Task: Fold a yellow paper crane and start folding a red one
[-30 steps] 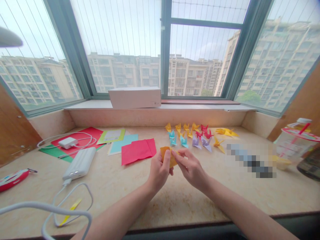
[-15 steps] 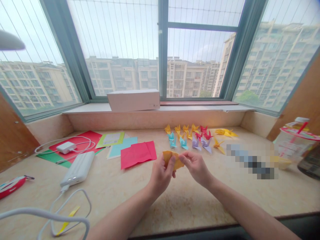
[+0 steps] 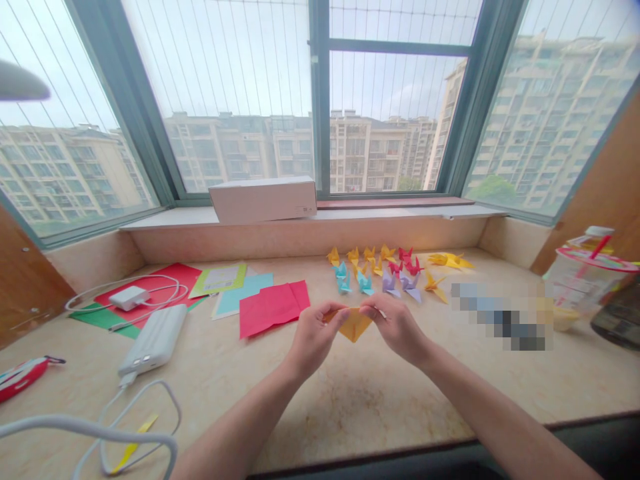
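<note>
A folded piece of yellow origami paper (image 3: 355, 327) is held up between my two hands, its lower corner pointing down toward me. My left hand (image 3: 316, 335) pinches its left side between thumb and fingers. The right side is gripped by my right hand (image 3: 396, 327). Part of the paper is hidden behind my fingers. Just beyond stand several folded paper cranes: yellow ones (image 3: 369, 255), red ones (image 3: 413, 265), light-blue ones (image 3: 365, 283) and lilac ones (image 3: 411, 285).
Red paper (image 3: 273, 309) lies left of my hands, with light-blue sheets (image 3: 245, 297) behind it. A white power bank (image 3: 154, 340) with cables (image 3: 173, 427) is farther left. At the right stands a plastic cup (image 3: 575, 280) with a red straw. A white box (image 3: 263, 201) rests on the sill.
The yellow paper has been turned, so a corner now points downward. My right hand has shifted from pinching its edge to gripping the right side. The view has moved slightly.
</note>
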`<state>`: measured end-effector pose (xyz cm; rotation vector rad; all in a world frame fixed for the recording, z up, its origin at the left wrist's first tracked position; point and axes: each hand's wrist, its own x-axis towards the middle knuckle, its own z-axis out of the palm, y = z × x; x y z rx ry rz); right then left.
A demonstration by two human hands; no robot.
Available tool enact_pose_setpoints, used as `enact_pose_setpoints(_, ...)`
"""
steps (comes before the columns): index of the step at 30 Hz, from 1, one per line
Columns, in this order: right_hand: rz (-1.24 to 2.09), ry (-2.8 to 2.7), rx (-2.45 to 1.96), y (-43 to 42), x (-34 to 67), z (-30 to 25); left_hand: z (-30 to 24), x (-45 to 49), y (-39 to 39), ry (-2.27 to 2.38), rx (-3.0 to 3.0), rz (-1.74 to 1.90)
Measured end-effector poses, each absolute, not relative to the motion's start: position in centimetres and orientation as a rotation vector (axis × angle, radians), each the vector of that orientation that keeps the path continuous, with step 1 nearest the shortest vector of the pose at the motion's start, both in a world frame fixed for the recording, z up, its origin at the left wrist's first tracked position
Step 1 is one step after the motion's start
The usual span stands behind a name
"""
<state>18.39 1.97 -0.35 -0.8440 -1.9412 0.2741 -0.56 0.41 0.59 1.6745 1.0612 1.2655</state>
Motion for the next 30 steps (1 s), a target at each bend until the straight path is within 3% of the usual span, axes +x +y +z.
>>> enact_pose_setpoints(14, 0.572, -1.768, -0.937, 2.1, 18.3, -0.3, 0.6, -0.4, 0.1, 0.975, 1.606, 1.114)
enact_pose_setpoints(21, 1.102, -1.600, -0.880, 1.9, 16.9, -0.6, 0.4, -0.2, 0.6, 0.995, 1.446, 1.404)
enact_pose_setpoints(30, 1.097, -1.520, -0.771, 2.2, 16.6, -1.4, 0.8, 0.0, 0.0, 0.970, 1.483, 1.342)
